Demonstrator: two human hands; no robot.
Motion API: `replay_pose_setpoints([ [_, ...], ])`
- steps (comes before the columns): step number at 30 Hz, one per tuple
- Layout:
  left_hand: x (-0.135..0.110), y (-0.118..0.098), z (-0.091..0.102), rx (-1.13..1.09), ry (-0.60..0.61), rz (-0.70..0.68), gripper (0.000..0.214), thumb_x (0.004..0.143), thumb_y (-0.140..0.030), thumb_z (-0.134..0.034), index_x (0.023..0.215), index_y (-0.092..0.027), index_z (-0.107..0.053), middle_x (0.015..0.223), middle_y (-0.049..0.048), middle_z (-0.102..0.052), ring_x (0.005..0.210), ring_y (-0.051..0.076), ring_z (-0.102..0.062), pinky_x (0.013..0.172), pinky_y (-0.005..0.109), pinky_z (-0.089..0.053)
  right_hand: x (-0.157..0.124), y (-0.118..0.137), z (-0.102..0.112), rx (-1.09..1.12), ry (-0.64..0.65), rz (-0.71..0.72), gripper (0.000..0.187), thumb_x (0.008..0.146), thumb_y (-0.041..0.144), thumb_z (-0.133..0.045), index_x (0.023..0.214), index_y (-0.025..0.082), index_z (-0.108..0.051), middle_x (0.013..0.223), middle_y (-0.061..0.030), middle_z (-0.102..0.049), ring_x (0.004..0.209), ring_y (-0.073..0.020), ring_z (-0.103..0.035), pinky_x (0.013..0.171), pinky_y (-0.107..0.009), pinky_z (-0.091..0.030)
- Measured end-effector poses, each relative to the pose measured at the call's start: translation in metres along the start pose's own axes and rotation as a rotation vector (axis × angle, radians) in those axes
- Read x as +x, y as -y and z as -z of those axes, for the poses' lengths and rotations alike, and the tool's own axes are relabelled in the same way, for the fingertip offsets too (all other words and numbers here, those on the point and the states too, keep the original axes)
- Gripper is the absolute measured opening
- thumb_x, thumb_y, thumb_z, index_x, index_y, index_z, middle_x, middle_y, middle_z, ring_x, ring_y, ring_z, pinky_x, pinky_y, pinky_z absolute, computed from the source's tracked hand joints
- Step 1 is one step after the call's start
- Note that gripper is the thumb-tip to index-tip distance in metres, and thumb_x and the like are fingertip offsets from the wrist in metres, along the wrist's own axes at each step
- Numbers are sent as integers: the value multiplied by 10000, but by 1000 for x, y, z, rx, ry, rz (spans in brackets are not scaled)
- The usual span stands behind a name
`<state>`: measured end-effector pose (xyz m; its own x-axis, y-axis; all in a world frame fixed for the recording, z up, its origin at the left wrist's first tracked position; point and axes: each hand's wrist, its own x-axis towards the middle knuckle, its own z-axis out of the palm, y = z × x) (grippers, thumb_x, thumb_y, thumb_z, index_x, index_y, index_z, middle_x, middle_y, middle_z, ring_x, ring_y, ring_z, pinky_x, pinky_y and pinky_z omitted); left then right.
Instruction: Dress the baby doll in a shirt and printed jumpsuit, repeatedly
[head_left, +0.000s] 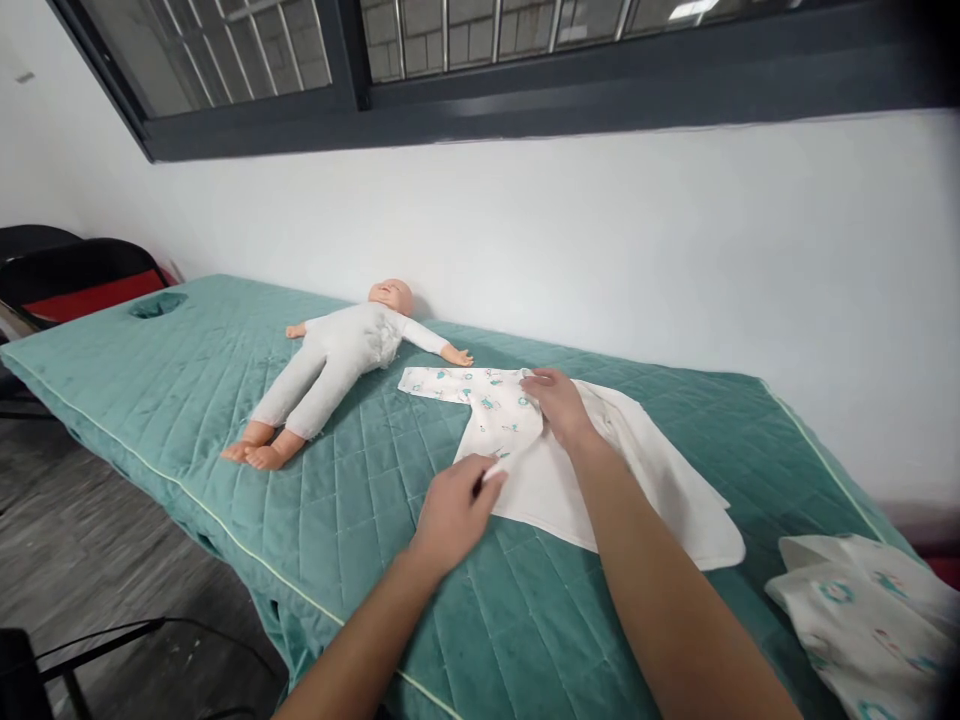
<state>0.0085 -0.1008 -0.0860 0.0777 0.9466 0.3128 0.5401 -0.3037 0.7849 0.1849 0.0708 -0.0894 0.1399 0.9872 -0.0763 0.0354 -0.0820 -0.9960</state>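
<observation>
A small printed garment [495,405] lies on the green quilted cover [187,400], one sleeve [433,383] extended near the arm of a doll [337,345] in white, which rests on its back. The left hand [454,508] is closed in a pinch on the edge of the printed panel; the right hand [559,405] rests with bent fingers at the neckline, and whether it grips the cloth or merely steadies it cannot be told. Handling the panel well would call for a light hold at its very edge, the neckline kept steady, and the thin cloth drawn flat without dragging the sleeve askew. The right hand and forearm cover part of the neckline and body; the second sleeve cannot be made out among the plain white folds. The left fingertips are slightly blurred, and a second printed cloth [862,610] is cut off at lower right.
</observation>
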Motion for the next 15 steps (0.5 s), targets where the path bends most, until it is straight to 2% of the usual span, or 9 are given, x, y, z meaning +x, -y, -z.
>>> replay_pose_setpoints([
  [3,4,2,5,-314,-202,263,300,924,-446,-497,835,-180,-606,683,-29,-516,627,109,-446,593,231,-355,-2,1,1,-87,-15,-34,413,628,261,-806,985,184,-612,864,-61,-711,700,-180,-657,602,-275,-538],
  [5,5,3,8,-426,-258,324,315,905,-475,-520,839,-179,-604,667,-40,-478,603,98,-412,566,218,-342,-6,6,1,-96,33,-61,375,624,220,-804,950,171,-625,754,-53,-692,623,-182,-642,564,-291,-536],
  [7,5,4,9,-478,-262,330,323,891,-493,-538,851,-180,-607,659,-46,-463,582,91,-404,548,211,-342,-11,12,-2,-63,90,-67,335,669,209,-769,970,180,-625,778,-54,-703,653,-182,-663,603,-302,-560],
  [9,5,7,10,-499,-343,335,327,893,-503,-531,866,-184,-596,676,-41,-480,588,95,-434,559,213,-376,-16,18,-6,54,149,-25,310,745,255,-715,1030,219,-597,940,-54,-725,805,-176,-697,723,-306,-582],
  [12,5,15,11,-457,-632,334,275,937,-462,-465,989,-204,-546,902,20,-577,809,138,-562,739,260,-485,-21,23,-10,297,226,84,307,781,328,-692,1051,257,-565,1159,-46,-692,1045,-175,-670,896,-327,-555],
  [13,4,17,12,-414,-715,327,253,950,-432,-446,1057,-215,-519,1036,52,-578,942,158,-572,830,291,-494,-22,22,-11,316,224,112,309,768,337,-704,1035,256,-572,1176,-47,-686,1076,-179,-659,920,-336,-546],
  [15,4,20,12,-295,-798,285,250,956,-370,-441,1163,-232,-463,1261,95,-500,1170,188,-508,983,358,-456,-22,19,-10,233,173,139,281,747,339,-710,985,245,-593,1141,-47,-694,1069,-181,-657,927,-339,-540],
])
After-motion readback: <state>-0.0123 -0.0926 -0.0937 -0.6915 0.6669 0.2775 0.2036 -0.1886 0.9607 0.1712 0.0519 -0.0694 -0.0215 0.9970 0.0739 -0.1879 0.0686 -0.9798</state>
